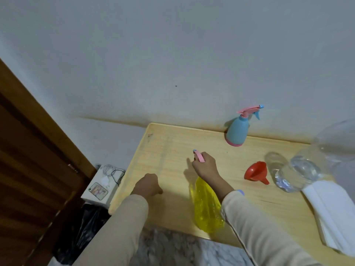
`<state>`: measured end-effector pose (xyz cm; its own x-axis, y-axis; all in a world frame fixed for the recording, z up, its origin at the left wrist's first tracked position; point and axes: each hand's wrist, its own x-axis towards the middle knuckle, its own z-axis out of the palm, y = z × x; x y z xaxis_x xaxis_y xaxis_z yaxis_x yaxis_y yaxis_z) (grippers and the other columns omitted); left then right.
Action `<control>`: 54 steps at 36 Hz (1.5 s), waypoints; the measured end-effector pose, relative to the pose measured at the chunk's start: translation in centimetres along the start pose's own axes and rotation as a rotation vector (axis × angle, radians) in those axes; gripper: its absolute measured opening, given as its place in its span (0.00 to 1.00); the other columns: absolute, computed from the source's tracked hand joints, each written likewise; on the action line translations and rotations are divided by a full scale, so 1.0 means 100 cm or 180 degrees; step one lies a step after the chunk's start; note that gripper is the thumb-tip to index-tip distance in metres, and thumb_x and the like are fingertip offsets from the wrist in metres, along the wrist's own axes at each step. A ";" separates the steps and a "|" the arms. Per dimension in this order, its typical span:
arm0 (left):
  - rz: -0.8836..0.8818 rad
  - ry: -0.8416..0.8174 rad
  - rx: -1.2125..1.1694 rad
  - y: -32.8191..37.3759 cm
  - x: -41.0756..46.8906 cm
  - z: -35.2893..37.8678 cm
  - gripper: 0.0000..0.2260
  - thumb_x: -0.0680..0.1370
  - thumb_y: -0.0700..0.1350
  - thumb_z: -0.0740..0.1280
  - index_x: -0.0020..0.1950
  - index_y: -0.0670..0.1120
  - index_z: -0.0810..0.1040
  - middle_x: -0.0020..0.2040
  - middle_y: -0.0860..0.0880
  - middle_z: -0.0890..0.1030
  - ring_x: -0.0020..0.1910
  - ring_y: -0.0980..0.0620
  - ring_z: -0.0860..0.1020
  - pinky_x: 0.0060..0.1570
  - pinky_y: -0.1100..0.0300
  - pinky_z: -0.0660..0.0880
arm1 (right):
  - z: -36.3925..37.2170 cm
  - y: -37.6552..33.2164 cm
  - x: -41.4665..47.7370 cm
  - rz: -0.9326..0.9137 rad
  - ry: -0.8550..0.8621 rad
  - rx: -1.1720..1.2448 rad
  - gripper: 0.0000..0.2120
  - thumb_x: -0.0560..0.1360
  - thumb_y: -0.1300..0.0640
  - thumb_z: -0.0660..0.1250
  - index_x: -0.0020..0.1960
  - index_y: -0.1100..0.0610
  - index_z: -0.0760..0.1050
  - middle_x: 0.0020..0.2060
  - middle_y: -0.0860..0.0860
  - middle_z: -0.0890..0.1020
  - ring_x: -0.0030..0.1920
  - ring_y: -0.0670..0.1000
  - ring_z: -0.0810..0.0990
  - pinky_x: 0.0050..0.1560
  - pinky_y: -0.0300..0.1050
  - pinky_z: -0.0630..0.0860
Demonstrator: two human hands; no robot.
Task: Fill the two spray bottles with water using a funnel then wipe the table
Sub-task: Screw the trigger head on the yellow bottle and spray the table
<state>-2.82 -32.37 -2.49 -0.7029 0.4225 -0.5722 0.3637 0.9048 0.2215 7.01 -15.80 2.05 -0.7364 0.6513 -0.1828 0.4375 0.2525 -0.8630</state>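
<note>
I saw my right hand (pixel 204 167) curled round the pink spray head (pixel 198 156) of the yellow bottle (pixel 206 206) at the table's (pixel 153 143) front edge; my left hand (pixel 148 184) was fisted, holding nothing, near the left edge.

We have one view only: head-worn wide-angle, facing forward and down onto the table (pixel 169 143), close above left hand (pixel 148 184) and right hand (pixel 204 167). Wall (pixel 172 54) fills the upper half, door (pixel 28 150) at left edge, floor (pixel 172 248) along bottom.
</note>
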 end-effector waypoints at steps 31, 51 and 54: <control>0.0008 -0.0051 -0.0054 -0.007 0.014 0.000 0.17 0.74 0.48 0.67 0.31 0.46 0.63 0.33 0.50 0.67 0.29 0.52 0.66 0.30 0.60 0.62 | 0.034 0.000 -0.003 0.0663 -0.0428 0.0177 0.12 0.76 0.55 0.59 0.38 0.61 0.71 0.35 0.57 0.74 0.34 0.54 0.70 0.34 0.42 0.67; 0.0046 0.0009 -0.0093 -0.013 0.011 0.003 0.16 0.73 0.45 0.66 0.31 0.46 0.61 0.32 0.50 0.64 0.28 0.52 0.63 0.28 0.61 0.59 | 0.031 -0.006 -0.012 0.0298 -0.0554 -0.0029 0.11 0.76 0.61 0.56 0.37 0.55 0.73 0.32 0.54 0.72 0.32 0.52 0.67 0.30 0.41 0.62; 0.0073 0.0026 -0.0078 -0.014 0.011 0.003 0.16 0.73 0.45 0.66 0.31 0.45 0.61 0.32 0.50 0.65 0.28 0.52 0.64 0.29 0.60 0.59 | 0.034 -0.007 -0.014 0.0544 -0.0584 0.0010 0.12 0.76 0.57 0.57 0.36 0.60 0.71 0.35 0.57 0.74 0.34 0.54 0.70 0.33 0.42 0.65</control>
<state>-3.87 -33.17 -3.64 -0.6996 0.4435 -0.5602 0.3647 0.8959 0.2538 6.03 -19.29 1.32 -0.7334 0.5435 -0.4084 0.5624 0.1475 -0.8136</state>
